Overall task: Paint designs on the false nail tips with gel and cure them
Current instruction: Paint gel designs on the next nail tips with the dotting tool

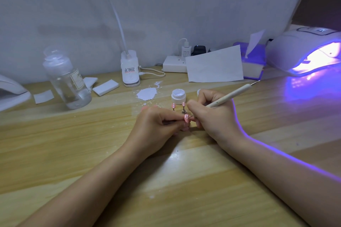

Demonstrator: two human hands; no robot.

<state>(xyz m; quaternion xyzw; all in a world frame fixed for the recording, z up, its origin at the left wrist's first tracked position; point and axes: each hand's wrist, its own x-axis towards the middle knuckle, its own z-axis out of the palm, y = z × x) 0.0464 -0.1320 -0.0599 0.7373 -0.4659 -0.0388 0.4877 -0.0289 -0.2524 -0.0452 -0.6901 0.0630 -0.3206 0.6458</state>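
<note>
At the 9 o'clock edge a white appliance [11,90] is cut off by the frame, too little of it showing to say what it is. Next to it a clear bottle [67,83] stands upright on the bench [73,153]; its label is too blurred to read. White pads [105,87] lie just right of the bottle, and a white smear [147,93] marks the wood towards 12 o'clock from the hands.

The left hand [156,127] rests on the bench at centre, its fingers [173,122] curled and pinching a thin stick that carries a pink nail tip [186,118]; the stick itself is mostly hidden in the grip. The tip is glossy pink with small pale dots. Two more pink tips [178,105] stand on holders just behind, at 12 o'clock from the held one, in front of a small white jar [178,96].

The right hand [212,116] grips a white dotting pen [232,95], fingers closed round it. Its working end meets the held tip but is too small to make out; its far end points to 2 o'clock.

At 3 o'clock a curing lamp [304,51] glows violet, partly cut off.
</note>
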